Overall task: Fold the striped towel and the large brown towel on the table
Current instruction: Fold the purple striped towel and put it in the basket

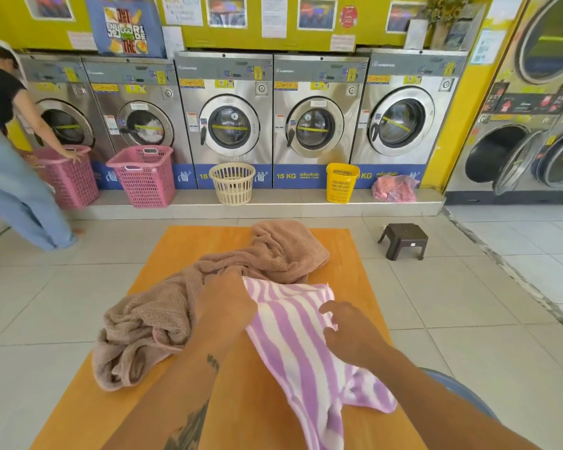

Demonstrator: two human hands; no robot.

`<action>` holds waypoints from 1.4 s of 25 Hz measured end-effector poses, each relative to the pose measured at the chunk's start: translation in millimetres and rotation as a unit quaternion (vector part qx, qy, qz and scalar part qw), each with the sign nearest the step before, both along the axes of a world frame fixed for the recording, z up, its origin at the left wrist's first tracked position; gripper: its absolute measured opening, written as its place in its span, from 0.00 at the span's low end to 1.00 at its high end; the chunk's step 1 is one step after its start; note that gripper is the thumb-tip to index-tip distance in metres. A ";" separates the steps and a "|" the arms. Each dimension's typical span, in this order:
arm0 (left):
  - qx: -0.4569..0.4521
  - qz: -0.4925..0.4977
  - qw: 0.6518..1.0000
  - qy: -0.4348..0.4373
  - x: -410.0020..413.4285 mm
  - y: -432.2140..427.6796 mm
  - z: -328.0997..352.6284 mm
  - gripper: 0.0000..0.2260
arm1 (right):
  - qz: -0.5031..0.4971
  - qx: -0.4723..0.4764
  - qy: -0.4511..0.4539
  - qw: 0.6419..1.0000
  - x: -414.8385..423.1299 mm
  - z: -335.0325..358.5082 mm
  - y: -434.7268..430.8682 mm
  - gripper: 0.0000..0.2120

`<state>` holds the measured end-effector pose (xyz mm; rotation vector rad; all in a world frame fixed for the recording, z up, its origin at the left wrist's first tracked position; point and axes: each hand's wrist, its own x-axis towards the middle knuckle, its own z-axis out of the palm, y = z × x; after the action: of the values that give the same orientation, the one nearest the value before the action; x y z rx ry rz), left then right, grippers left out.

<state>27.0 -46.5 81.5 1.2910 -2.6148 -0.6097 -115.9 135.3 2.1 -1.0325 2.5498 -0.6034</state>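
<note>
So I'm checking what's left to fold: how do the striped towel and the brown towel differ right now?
The striped towel is purple-and-white and spread fairly flat; the brown towel is plain and bunched in a heap. The brown towel is bulkier than the striped towel. The left hand grips the striped towel, not the brown towel. Both lie on the table, neither neatly folded.

Table (192, 241): orange-brown wooden top, set on tiled floor (436, 319). Large brown towel (176, 306): heaped and crumpled, spread from the left side to the far centre. Striped towel (293, 336), purple and white: laid right of centre, touching the brown one.
</note>
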 end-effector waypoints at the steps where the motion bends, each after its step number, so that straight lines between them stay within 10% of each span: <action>1: -0.022 -0.002 0.998 0.050 5.7 -7.3 -0.5 0.12 | -0.005 0.005 -0.007 1.000 -1.7 -3.2 -3.6 0.21; 9: 0.010 -0.117 0.974 0.193 42.2 -59.7 -46.0 0.29 | -0.047 0.050 -0.094 0.993 -16.2 -31.9 -27.7 0.31; 23: 0.006 0.002 0.996 0.087 47.2 -41.3 -98.5 0.23 | -0.153 -0.083 -0.278 0.945 -69.8 -89.0 -74.1 0.19; 35: -0.064 0.005 0.973 0.220 28.5 -29.5 -100.0 0.08 | -0.094 -0.185 -0.297 0.932 -86.3 -14.5 -31.0 0.16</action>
<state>55.4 -76.0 -18.6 0.9952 -2.2420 -0.6291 -202.2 104.3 -12.4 -0.5755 2.0402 -1.2679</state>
